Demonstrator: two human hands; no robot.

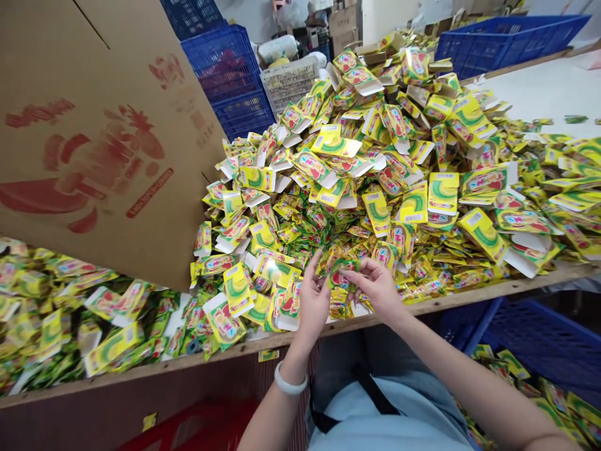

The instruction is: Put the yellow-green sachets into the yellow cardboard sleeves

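Close to the table's front edge, both my hands are at a small green and red candy sachet (pixel 344 274). My right hand (pixel 379 289) pinches its right side between thumb and fingers. At its left side my left hand (pixel 314 297) holds it with thumb and fingers, the index finger pointing up; the exact grip is partly hidden. Loose green and yellow sachets (pixel 305 219) lie just beyond my hands. Around them rises a heap of small yellow and green printed boxes (pixel 416 203), many with white flaps standing open.
A large cardboard carton (pixel 107 156) leans over the table at the left. Blue crates (pixel 230 69) and a white crate (pixel 291 81) stand behind. Another blue crate (pixel 507 44) sits back right. Below the wooden edge (pixel 469 294), a blue crate (pixel 539 338) holds boxes.
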